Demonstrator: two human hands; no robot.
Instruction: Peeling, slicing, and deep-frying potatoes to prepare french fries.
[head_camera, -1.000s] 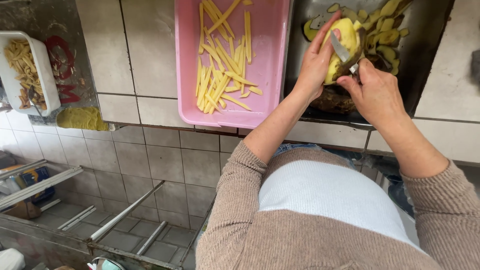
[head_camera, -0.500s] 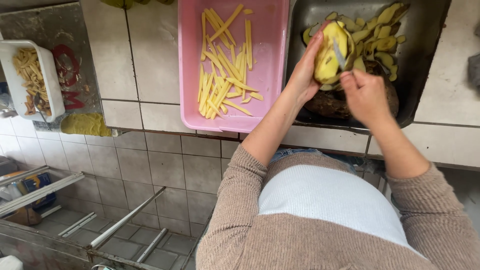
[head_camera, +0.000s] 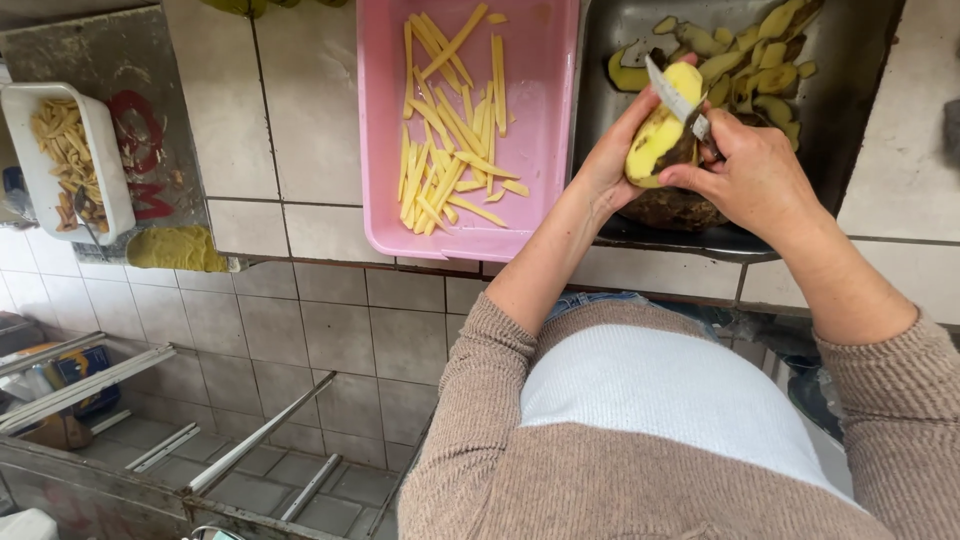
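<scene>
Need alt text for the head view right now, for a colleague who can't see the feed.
Seen from above, a person's left hand holds a half-peeled potato while the right hand works a knife against it, over a metal tray of peelings. Beside it, on the tiled counter, sits a pink tray of raw potato sticks.

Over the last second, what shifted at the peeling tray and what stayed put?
The knife in the right hand has slid from the potato's middle up to its top end, baring more yellow flesh. The left hand still cradles the potato over the dark metal tray of peels. The pink tray of cut strips and the white tub are unchanged.
</scene>
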